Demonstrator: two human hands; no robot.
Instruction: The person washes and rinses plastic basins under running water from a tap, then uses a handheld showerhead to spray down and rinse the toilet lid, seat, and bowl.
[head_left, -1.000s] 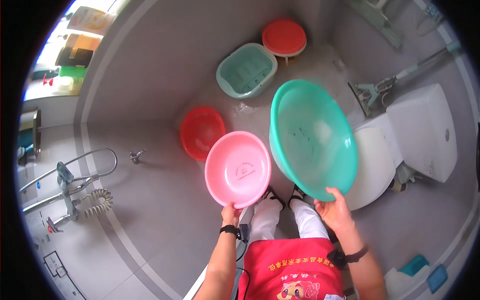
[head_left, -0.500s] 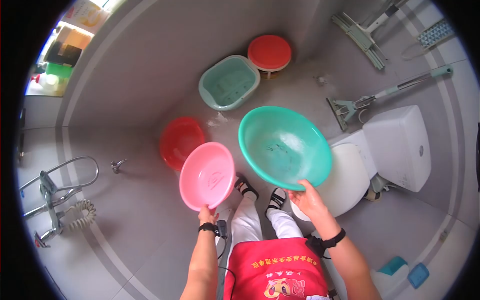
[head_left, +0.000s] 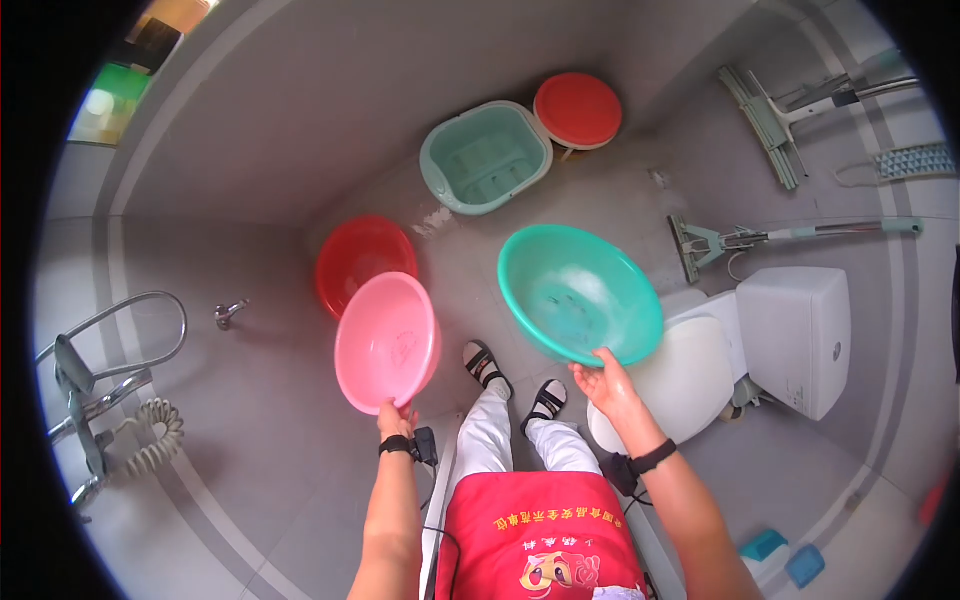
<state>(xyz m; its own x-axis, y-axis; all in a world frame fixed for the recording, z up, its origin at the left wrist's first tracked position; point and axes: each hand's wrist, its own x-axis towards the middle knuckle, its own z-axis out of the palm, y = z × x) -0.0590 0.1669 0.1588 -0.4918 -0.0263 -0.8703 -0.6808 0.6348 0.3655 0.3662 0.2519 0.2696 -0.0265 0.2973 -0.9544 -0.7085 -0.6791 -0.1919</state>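
My left hand [head_left: 396,418] grips the near rim of a pink basin [head_left: 388,340], which is tilted with its inside facing me. With my right hand [head_left: 606,385] I hold the near rim of a larger teal-green basin [head_left: 580,295]; this one is tilted too, and dark marks and a pale patch show inside it. Both basins are held up, apart from each other. Behind the pink basin is a red basin [head_left: 362,255], partly hidden by it. The right side of the green basin overlaps the white toilet [head_left: 670,385] in view.
A pale teal tub [head_left: 487,160] and a red-lidded bucket [head_left: 578,110] stand by the far wall. Two mops, an upper mop [head_left: 765,130] and a lower mop [head_left: 700,245], are at the right. Shower fittings [head_left: 95,400] and a tap [head_left: 231,313] are on the left.
The camera view has shifted. The pink basin has moved left and slightly away from the green basin, which sits a little further right. Both hands keep their grip.
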